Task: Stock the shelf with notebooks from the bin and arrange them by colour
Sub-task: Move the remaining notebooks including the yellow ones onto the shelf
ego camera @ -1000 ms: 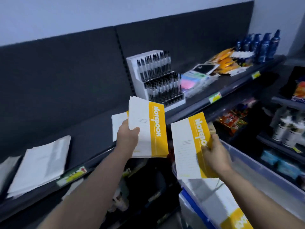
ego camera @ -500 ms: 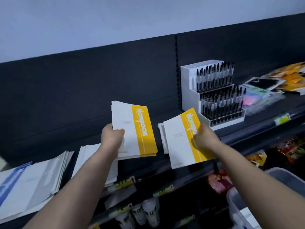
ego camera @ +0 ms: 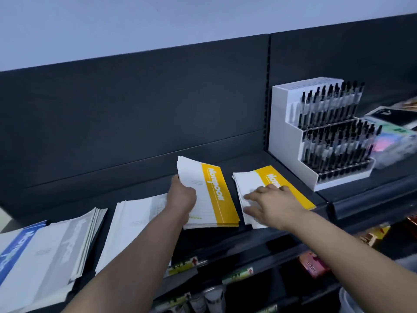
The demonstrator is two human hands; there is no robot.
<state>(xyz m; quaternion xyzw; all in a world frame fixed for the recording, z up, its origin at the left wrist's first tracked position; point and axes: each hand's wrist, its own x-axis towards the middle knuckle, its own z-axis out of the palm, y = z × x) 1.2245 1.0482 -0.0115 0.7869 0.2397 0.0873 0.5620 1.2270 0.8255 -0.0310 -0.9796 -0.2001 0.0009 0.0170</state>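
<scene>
Your left hand (ego camera: 181, 195) grips a stack of yellow notebooks (ego camera: 212, 195) at the shelf (ego camera: 135, 177). Your right hand (ego camera: 275, 205) presses flat, fingers spread, on the yellow pile (ego camera: 266, 175) beside it. The grey pile (ego camera: 135, 220) and blue pile (ego camera: 22, 256) lie leftward, so the yellows probably still need merging.

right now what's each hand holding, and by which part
Left hand grips the yellow notebook stack by its white left edge. Right hand holds nothing; its straight fingers press flat on the second yellow pile.

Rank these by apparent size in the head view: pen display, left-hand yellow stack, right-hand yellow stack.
1. pen display
2-3, unranked: left-hand yellow stack and right-hand yellow stack look alike; the right hand partly covers its stack.
</scene>
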